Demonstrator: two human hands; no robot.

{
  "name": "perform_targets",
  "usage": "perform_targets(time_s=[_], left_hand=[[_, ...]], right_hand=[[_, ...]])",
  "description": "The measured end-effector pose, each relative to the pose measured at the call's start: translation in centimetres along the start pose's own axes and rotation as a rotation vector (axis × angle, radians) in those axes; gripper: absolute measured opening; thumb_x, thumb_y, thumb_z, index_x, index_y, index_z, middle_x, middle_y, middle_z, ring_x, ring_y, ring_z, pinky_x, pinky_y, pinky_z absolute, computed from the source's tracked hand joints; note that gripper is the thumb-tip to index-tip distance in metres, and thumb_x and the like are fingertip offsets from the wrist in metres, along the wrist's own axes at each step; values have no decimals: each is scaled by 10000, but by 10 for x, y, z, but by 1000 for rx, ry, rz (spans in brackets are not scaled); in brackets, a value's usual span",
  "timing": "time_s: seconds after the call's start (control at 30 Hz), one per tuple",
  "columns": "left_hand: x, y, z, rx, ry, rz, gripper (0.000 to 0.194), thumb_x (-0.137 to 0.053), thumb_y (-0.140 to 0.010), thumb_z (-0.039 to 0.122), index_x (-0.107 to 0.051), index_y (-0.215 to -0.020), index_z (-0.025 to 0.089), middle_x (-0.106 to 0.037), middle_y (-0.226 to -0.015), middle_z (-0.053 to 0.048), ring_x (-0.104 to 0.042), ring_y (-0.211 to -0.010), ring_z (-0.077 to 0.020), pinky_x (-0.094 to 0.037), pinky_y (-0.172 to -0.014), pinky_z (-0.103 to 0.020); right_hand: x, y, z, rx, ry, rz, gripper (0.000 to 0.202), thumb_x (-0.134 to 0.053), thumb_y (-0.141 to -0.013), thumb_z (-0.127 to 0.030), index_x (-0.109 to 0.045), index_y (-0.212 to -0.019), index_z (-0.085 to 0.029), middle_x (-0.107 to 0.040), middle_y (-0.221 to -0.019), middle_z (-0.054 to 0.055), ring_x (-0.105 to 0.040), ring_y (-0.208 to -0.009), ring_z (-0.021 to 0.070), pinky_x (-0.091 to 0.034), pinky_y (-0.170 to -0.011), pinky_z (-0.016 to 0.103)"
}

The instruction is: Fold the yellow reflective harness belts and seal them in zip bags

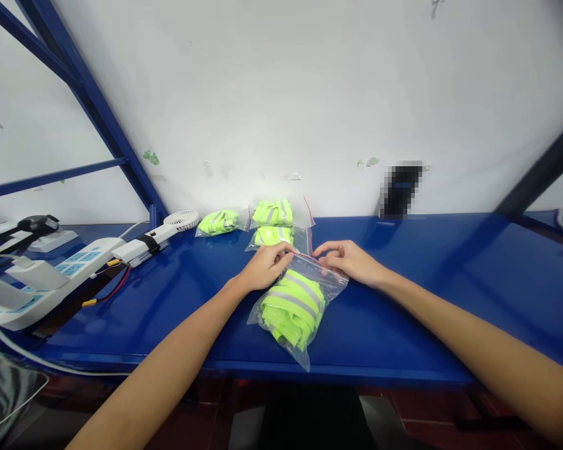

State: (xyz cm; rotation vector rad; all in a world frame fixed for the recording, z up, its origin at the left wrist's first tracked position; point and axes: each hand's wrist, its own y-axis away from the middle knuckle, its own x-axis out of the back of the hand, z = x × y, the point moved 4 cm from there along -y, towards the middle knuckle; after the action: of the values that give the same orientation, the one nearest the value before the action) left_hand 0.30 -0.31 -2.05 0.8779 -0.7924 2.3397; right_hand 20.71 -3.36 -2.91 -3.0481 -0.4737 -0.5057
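Observation:
A clear zip-lock bag lies on the blue table, its sealing edge turned away from me. Inside is folded neon-yellow fabric with grey reflective stripes. My left hand pinches the left end of the bag's zip edge between thumb and fingers. At the right part of that edge, my right hand is closed on the plastic, index finger bent over the top. Some right fingertips are hidden or seen only through the film. Just beyond my hands, two similar filled bags overlap, and another filled bag lies left of them.
On the left of the blue table are a white power strip with plugs, a small white fan and loose cables. A dark, pixelated object leans against the white wall. Blue metal posts frame the sides.

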Motion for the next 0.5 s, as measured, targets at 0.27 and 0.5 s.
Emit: perform_targets(time_s=[0.27,0.5], left_hand=[[11,-1,18,-53,-36,152,288,-454,-944,343,-590,-1141,182,-613,-858,-10,-484,-571,-91,-397,-612,-238],[10,-6,39,21,228,173,335,-401,-965,380,-656,-946,162,-544,-724,-6,-441,-614,-114,-356,-586,-243]], right_hand=[[3,2,-8,39,99,-164,269,-642,-783,-410,-686,-762,-146,-648,-624,12,-505,-511,108,-370,-507,244],[6,0,-5,62,102,-117,198,-557,-770,-291,-664,-676,-153,-535,-512,-30,-424,-463,92,-305,-475,237]])
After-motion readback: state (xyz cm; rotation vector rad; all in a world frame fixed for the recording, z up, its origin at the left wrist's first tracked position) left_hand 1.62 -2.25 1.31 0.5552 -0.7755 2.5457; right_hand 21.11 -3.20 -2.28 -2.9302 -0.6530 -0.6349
